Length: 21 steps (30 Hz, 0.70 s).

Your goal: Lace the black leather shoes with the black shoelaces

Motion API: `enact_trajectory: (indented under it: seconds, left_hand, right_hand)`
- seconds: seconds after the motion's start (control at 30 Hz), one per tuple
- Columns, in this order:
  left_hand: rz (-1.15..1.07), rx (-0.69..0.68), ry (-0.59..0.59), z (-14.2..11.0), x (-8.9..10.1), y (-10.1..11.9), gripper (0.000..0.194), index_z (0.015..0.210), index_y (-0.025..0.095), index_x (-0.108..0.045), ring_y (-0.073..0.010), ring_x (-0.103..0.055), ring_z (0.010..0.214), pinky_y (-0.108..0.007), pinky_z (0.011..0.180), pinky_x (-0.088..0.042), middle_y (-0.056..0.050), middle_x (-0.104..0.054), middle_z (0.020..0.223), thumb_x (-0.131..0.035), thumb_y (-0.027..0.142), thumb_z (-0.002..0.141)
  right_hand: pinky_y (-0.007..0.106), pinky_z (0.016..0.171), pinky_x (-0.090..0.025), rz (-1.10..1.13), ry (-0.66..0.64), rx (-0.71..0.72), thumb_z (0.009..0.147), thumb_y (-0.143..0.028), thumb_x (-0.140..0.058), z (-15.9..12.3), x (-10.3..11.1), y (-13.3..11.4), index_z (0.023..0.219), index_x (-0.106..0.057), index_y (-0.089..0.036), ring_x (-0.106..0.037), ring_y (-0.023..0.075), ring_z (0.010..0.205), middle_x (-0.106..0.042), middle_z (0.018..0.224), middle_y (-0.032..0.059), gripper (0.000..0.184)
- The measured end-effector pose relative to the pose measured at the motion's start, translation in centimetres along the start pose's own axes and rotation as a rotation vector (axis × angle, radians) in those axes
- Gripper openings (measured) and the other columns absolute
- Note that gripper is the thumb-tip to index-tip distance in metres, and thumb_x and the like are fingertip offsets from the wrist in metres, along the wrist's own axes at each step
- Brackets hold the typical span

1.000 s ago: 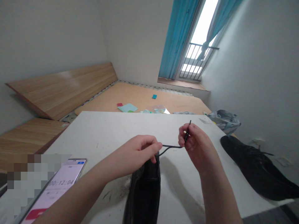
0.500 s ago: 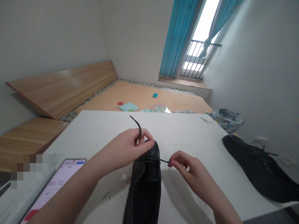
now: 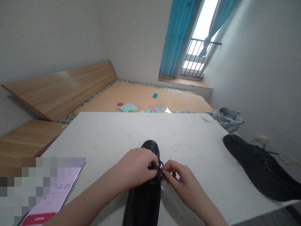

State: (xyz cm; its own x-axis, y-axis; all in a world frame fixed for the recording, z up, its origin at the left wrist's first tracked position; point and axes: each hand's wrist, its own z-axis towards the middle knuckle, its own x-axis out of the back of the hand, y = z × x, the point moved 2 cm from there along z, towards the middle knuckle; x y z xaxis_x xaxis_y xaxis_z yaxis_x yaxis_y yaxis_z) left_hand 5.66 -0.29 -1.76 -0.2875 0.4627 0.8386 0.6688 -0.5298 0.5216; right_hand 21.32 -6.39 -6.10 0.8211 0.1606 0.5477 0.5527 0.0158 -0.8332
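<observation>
One white table [image 3: 110, 130] spread across the lower half of the view, with a tan surface [image 3: 137, 89] beyond its far edge; near the table's right edge lay the spare black shoe [image 3: 255, 169], toe pointing away and leftward, a lace end sticking out from it; the laced black shoe [image 3: 143, 204] stood at the near middle of the table, toe pointing away, its opening toward the wearer; at the left lay a phone [image 3: 57, 196], partly pixelated, its lit screen showing the digits 12:05; the left hand [image 3: 138, 164] reached over the laced black shoe, its grip closed around a black lace [image 3: 165, 177]; the right hand [image 3: 182, 177] was just beside that shoe's right side, its grip pinching the lace between thumb and forefinger; smallest of all, the lace crossed between both hands, one short end slanting down past the right fingertips.
</observation>
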Motion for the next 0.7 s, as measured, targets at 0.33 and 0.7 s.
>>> enact_trajectory:
  seconds: [0.33, 0.7]
  left_hand:
    - [-0.177, -0.004, 0.1, -0.9, 2.1, 0.3, 0.021, 0.085, 0.023, -0.066, -0.0156, -0.057, 0.067, -0.025, 0.058, -0.034, 0.002, -0.065, 0.074, -0.049, 0.036, 0.09]
    - [-0.328, -0.012, 0.118, -3.4, 5.6, -1.0, 0.044, 0.066, 0.02, -0.049, -0.0127, -0.045, 0.063, -0.024, 0.058, -0.034, 0.005, -0.047, 0.064, -0.038, 0.051, 0.095]
  right_hand:
    - [0.034, 0.09, -0.044, 0.171, 0.084, 0.247, 0.094, -0.028, -0.053, 0.4, 0.9, -1.4, 0.101, -0.065, -0.022, -0.056, 0.0203, 0.102, -0.063, 0.107, 0.007, 0.015]
    - [0.025, 0.053, -0.034, 0.529, 0.13, 0.224, 0.096, -0.044, -0.048, 0.6, 2.2, -4.7, 0.084, -0.066, -0.022, -0.043, 0.0117, 0.057, -0.051, 0.064, -0.0024, 0.03]
